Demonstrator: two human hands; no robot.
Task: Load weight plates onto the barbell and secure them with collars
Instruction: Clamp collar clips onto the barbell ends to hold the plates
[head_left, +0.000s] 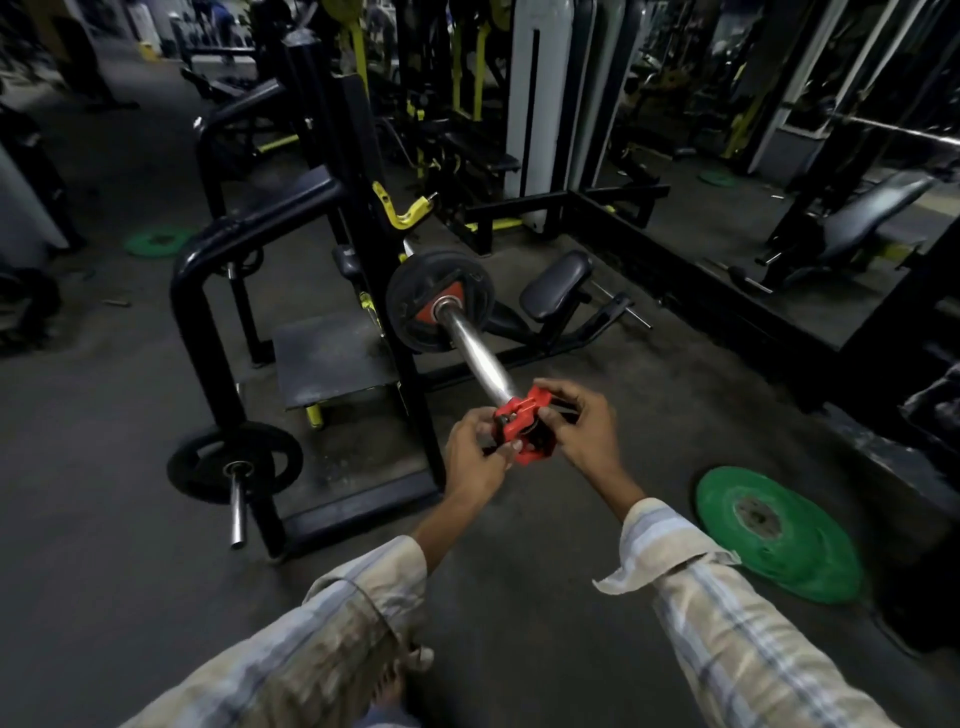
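As recorded nearest the camera: two plaid sleeves (332, 639), cuffs pushed back from the wrists, reaching forward over dark concrete floor (519, 623). Next out: left hand (475, 457), fingers curled and pinched against the near-left side of a red collar (524, 428), thumb tip (516, 447) pressed on its lower face. Right hand (582, 428) closed round the same collar from the right, fingers wrapped over its top edge and far side. Collar gripped by both hands at the very tip of the chrome barbell sleeve (475, 348); whether slid onto the sleeve or only held against its end, could not tell. Collar well apart from the plate further up the sleeve, with bare chrome between. To the right, flat on the floor: green plates (779, 535), apparently stacked, count unclear. To the left, low down: black plate (234, 462) mounted on a short chrome storage peg (236, 512) of the black rack frame (192, 312). Further along the barbell: black weight plate (439, 301) with red centre markings, seated far up the sleeve beside the yellow bar hook (402, 210). Behind it: padded black seat (556, 283) on a low frame. Far left on the floor: another green plate (156, 241). Far background: dim gym machines, detail too dark to itemise.
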